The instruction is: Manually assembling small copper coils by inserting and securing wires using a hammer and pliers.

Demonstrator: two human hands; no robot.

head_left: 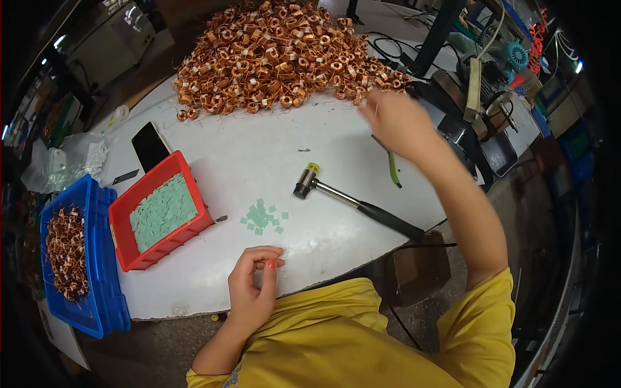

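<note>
My left hand [253,284] rests at the table's near edge, fingers curled in toward the thumb; anything inside them is hidden. Just beyond it lie several small pale green squares [260,216], loose on the white table [336,136]. Smeared by motion, my right hand [396,123] is over the far right of the table, by the edge of a big heap of copper-wire coils [278,58]. Its fingers do not show clearly. Below that hand lies a green-handled tool [394,171], partly covered. A mallet [343,196] with a yellow-and-black head and black grip lies between my hands.
To the left stands a red bin [162,249] of green squares, beside a blue crate [100,258] holding copper coils. A phone [151,146] and a clear plastic bag [71,155] lie behind them. Dark equipment and cables [453,123] crowd the right side. A cardboard box [420,275] sits below the table edge.
</note>
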